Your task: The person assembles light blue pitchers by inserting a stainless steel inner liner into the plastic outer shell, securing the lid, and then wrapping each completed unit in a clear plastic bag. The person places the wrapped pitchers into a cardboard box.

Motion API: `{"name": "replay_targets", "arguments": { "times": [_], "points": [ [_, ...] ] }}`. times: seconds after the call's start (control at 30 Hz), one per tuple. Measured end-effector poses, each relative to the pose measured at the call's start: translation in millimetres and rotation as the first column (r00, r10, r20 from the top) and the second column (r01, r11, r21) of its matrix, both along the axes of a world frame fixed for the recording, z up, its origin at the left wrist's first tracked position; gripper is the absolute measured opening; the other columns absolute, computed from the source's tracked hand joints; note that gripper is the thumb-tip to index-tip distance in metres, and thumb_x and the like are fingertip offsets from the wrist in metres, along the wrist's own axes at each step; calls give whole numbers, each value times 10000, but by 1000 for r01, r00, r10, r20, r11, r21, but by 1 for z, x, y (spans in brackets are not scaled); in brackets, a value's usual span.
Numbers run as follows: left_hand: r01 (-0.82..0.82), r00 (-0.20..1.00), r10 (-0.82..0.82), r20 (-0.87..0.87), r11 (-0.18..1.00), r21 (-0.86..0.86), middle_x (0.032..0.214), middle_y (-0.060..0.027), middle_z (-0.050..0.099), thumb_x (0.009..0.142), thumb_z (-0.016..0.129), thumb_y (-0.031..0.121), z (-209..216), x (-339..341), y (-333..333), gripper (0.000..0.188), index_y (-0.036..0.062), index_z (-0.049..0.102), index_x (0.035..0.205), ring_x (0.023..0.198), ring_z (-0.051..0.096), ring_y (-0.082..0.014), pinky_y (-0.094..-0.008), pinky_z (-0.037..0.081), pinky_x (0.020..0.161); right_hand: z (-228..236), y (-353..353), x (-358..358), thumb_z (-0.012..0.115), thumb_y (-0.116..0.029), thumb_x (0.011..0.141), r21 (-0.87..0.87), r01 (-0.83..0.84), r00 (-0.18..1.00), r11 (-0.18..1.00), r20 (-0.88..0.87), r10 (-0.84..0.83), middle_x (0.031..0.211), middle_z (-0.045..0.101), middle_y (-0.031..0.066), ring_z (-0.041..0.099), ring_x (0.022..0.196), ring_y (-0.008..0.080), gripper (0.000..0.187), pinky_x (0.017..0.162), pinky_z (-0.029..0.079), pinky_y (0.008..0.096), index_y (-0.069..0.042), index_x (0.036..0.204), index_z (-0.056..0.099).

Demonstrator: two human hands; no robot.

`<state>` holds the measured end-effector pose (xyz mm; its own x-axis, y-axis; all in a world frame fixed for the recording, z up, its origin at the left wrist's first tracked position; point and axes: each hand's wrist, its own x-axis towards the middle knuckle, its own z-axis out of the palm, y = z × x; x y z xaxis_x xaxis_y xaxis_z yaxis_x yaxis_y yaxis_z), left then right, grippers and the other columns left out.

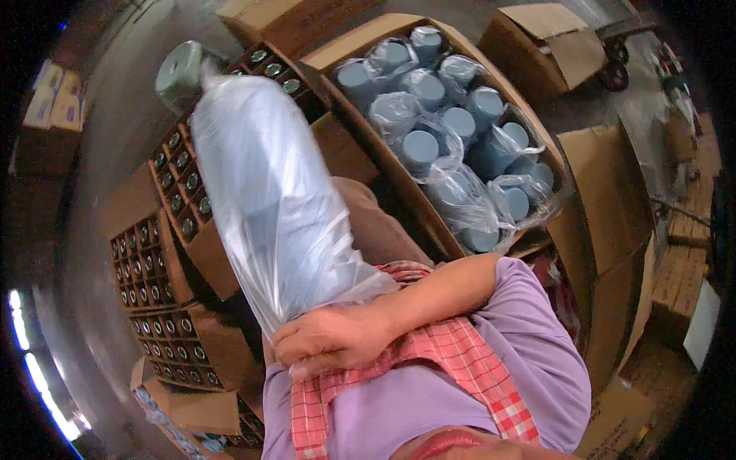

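My right hand (331,340) is closed around the gathered neck of a long clear plastic bag (268,192). The bag stands up and leans away from me toward the upper left, and a pale green cylinder end (180,73) shows at its far tip. What fills the bag is blurred by the film. My right forearm crosses my body from the right, over a purple shirt and a red checked cloth (460,360). My left hand is not visible.
An open cardboard box (360,46) ahead holds several pale blue cylinders (460,123) in clear bags. Boxes with divider grids of dark round tops (165,268) are stacked at the left. More cartons (613,199) stand at the right, and a trolley wheel (613,74) shows at the top right.
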<state>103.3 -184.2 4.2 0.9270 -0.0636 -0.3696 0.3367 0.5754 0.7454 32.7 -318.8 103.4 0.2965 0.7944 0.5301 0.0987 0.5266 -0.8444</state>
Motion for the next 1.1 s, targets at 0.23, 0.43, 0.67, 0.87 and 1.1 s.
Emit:
{"name": "replay_targets", "arguments": {
  "times": [0.23, 0.43, 0.67, 0.87, 1.1],
  "points": [
    [-292, 946, 235, 222, 917, 271, 915, -67, 601, 893, 482, 273, -20, -42, 87, 334, 15, 548, 1094, 785, 568, -169, -272, 452, 716, 19, -34, 45, 643, -70, 716, -132, 570, 816, 811, 201, -541, 1007, 599, 128, 573, 949, 270, 314, 828, 434, 341, -36, 1019, 568],
    [-374, 926, 318, 201, 840, 394, 849, -19, 604, 863, 546, 257, -23, -70, 92, 290, 2, 609, 986, 750, 531, -101, -233, 428, 680, -29, 11, 98, 618, 19, 699, -193, 702, 669, 686, 510, -540, 926, 634, 111, 608, 871, 247, 294, 769, 472, 301, -48, 985, 607],
    [-381, 897, 286, 337, 886, 264, 1028, -48, 568, 820, 561, 385, -22, -81, 119, 502, -6, 521, 1133, 929, 515, -125, -248, 395, 830, 52, 42, 161, 507, -265, 855, -466, 372, 743, 803, -370, -558, 751, 595, 68, 602, 712, 164, 248, 631, 507, 286, -34, 910, 581],
    [-352, 926, 262, 272, 860, 370, 912, -29, 597, 818, 577, 188, -10, -72, 98, 321, -2, 550, 1075, 777, 544, -95, -224, 430, 699, 86, -73, 210, 517, -253, 823, 237, 964, 31, 120, 350, -936, 746, 581, 99, 567, 658, 237, 233, 571, 467, 359, -30, 808, 582],
    [-409, 908, 399, 128, 776, 481, 647, 11, 557, 815, 587, 124, -37, -76, 98, 127, 5, 629, 823, 580, 478, -61, -205, 372, 519, -244, -127, 156, 532, -136, 760, -820, 556, 690, 135, 546, 475, 855, 615, 183, 599, 788, 329, 170, 681, 480, 421, -18, 828, 633]
  ]
}}
